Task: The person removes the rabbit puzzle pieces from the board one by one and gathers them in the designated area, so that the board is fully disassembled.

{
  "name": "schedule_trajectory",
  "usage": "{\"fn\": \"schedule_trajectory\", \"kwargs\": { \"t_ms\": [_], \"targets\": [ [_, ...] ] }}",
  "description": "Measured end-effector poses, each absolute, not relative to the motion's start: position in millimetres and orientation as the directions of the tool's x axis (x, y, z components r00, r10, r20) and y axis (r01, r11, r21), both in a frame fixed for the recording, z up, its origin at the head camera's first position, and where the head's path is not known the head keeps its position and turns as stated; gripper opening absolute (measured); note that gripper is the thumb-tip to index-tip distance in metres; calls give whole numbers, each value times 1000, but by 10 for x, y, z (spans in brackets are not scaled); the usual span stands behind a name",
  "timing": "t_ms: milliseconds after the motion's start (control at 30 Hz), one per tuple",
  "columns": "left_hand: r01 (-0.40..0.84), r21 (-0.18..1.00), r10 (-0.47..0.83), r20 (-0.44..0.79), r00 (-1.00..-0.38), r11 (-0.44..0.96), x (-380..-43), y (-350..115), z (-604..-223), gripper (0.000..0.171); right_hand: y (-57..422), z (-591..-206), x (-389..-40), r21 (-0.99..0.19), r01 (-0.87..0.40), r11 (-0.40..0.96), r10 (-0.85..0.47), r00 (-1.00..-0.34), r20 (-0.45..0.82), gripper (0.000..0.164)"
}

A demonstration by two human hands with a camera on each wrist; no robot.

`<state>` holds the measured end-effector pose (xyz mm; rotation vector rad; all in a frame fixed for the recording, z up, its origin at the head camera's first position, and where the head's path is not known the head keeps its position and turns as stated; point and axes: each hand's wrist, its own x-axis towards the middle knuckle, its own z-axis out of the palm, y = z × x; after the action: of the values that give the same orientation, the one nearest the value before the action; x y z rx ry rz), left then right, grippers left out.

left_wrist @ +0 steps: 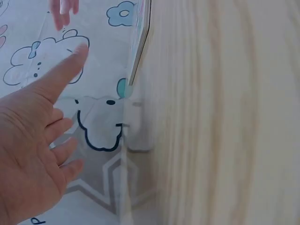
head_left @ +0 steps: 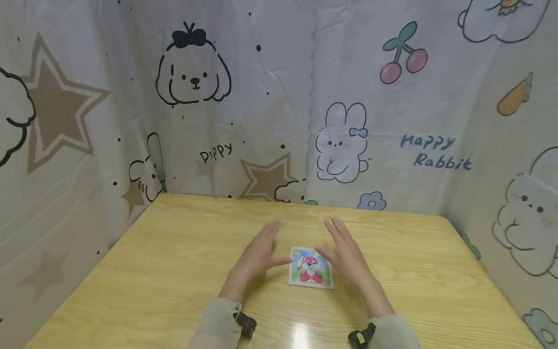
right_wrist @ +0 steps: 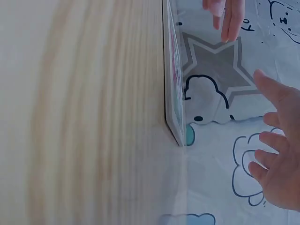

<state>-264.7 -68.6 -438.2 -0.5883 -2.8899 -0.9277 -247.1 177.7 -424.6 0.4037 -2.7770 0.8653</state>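
A square picture board (head_left: pixel 310 276) showing a pink-and-white cartoon dog with long ears lies flat on the wooden table. Its pale edge shows in the left wrist view (left_wrist: pixel 140 44) and the right wrist view (right_wrist: pixel 172 89). On its left side my left hand (head_left: pixel 259 252) is held above the table, thumb stretched toward the board and fingers apart from it. My right hand (head_left: pixel 346 254) mirrors this on the right, its thumb overlapping the board's upper right corner in the head view. Both hands hold nothing, palms facing each other across the board.
The light wooden table (head_left: pixel 174 271) reaches back to a white curtain (head_left: pixel 279 97) printed with cartoon animals, stars and cherries. More curtain hangs along the left and right sides. Each wrist wears a black strapped device (head_left: pixel 246 325) at the sleeve cuff.
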Motion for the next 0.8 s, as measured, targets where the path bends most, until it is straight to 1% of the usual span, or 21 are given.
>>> {"fn": "schedule_trajectory", "kwargs": {
  "t_ms": [167,267,333,533,800],
  "targets": [
    [340,626,352,110,-930,702,-2673,-638,-4383,89,1688,-4274,-2541,-598,-288,748,-214,-957,193,74],
    [324,640,354,86,-931,697,-2680,-616,-4395,80,1627,-4305,-2576,-633,-270,726,-227,-962,150,68],
    [321,643,360,74,-930,695,-2690,-601,-4410,76,1588,-4334,-2596,-642,-284,712,-240,-958,157,63],
    [334,619,392,46,-919,711,-2719,-553,-4436,71,1505,-4430,-2670,-603,-373,706,-297,-928,226,47],
    [354,538,408,21,-913,765,-2760,-482,-4446,67,1452,-4486,-2736,-614,-347,709,-304,-936,178,32]
  ]
}}
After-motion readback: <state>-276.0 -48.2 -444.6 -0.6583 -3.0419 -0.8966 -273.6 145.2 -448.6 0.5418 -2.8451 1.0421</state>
